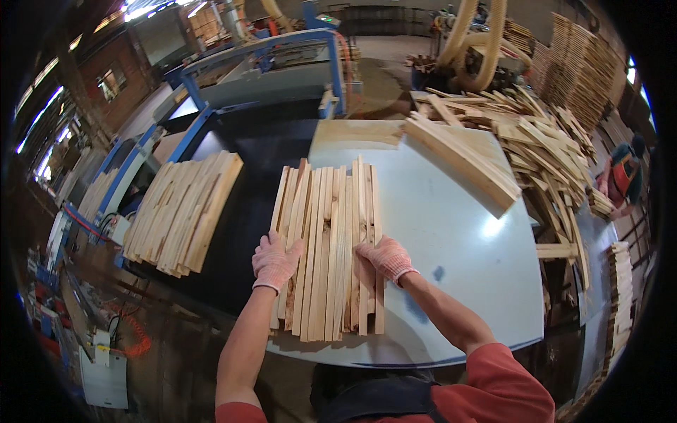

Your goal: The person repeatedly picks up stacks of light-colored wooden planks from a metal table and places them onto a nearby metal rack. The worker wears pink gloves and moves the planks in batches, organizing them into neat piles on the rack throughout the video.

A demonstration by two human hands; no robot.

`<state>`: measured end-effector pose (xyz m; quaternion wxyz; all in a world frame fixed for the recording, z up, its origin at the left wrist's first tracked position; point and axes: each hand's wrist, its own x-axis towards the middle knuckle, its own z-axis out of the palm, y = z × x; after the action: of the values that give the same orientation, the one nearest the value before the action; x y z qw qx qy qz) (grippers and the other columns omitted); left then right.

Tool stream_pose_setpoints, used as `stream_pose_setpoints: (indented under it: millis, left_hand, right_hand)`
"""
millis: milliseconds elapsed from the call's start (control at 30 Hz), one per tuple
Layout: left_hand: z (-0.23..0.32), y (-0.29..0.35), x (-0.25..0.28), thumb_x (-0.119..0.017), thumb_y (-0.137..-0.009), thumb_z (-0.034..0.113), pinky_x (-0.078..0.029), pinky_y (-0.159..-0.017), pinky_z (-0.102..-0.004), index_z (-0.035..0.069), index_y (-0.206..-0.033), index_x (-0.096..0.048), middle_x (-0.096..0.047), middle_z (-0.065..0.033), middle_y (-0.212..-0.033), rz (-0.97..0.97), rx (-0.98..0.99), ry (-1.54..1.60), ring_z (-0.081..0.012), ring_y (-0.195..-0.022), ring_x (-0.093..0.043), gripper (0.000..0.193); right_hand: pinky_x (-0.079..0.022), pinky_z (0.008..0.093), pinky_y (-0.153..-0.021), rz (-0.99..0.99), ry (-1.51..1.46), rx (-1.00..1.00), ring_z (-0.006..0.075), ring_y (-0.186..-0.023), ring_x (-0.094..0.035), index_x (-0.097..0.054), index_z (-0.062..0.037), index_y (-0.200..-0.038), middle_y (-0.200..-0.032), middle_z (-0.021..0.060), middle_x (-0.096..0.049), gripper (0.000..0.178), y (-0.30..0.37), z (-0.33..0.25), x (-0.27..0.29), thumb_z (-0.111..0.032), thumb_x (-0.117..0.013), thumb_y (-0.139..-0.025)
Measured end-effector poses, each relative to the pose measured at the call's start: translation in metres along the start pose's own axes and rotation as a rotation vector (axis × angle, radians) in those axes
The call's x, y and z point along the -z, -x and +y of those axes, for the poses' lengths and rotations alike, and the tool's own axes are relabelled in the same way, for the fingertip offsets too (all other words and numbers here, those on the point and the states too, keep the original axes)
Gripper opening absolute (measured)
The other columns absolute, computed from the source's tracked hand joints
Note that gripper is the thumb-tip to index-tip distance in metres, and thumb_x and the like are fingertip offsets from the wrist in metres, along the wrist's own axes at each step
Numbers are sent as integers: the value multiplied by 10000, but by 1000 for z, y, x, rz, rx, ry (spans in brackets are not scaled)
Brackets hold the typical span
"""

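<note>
A row of pale wooden strips (328, 247) lies side by side on the smooth metal table (458, 261) in front of me, their ends uneven. At its left edge my left hand (275, 261), in a pink knit glove, grips the outer strips. My right hand (386, 259), gloved alike, holds the right edge, thumb and fingers at the strips there. Between them the two hands press the row from both sides. The undersides of the fingers are partly hidden.
Another row of wooden strips (185, 213) lies on the dark belt (264, 151) to the left, by a blue machine frame (261, 48). Thicker boards (462, 163) rest at the table's far right. Beyond are a heap of offcuts (543, 151), stacked wood (575, 67) and another person (624, 173).
</note>
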<state>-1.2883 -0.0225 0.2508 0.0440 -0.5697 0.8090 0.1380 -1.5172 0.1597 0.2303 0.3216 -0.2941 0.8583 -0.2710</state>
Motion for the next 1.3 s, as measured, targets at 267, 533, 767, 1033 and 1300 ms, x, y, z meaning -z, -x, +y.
stream_pose_setpoints:
  millis: [267,533,767,1033,1300]
  left_hand:
    - [-172,-129,12,-343,-1036,774,7,-1343,-551,-51,-1709,-98,-108,-285,-1787,188,-74,-178,-430,-1667,-72,1092]
    - [-214,-172,47,-355,-1032,781,27,-1345,-557,-8,-1723,-97,-78,-267,-1795,95,-77,-221,-414,-1672,-30,1081]
    - [-282,-184,71,-505,-1008,724,-30,-1359,-508,23,-1724,-175,-131,-207,-1805,85,-200,134,-378,-1673,-83,1055]
    - [-552,-234,165,-555,-997,686,-92,-1353,-491,-26,-1704,-194,-187,-254,-1782,448,332,-192,-409,-1659,-146,1067]
    - [-618,-266,269,-622,-902,689,-345,-1263,-527,68,-1664,-369,-415,-208,-1686,298,581,-217,-368,-1556,-402,1015]
  right_hand:
    - [-596,485,-910,-58,21,83,445,-1032,-760,-700,84,-1172,-1042,294,-774,799,-47,-164,-128,-654,-719,-867]
    - [-569,508,-979,151,40,-74,463,-1096,-734,-664,60,-1249,-1152,307,-751,838,-63,-214,-191,-695,-716,-889]
    - [-560,518,-984,149,-94,109,457,-1151,-708,-662,-51,-1328,-1228,258,-745,659,-52,-216,-204,-610,-638,-981]
    - [-442,276,-638,77,-598,30,64,-735,-525,-762,-14,-999,-806,-38,-628,303,-63,-184,-213,-317,-748,-992]
    - [-497,338,-659,145,-428,-44,133,-720,-583,-695,-28,-904,-754,35,-647,268,-61,-193,-187,-290,-721,-955]
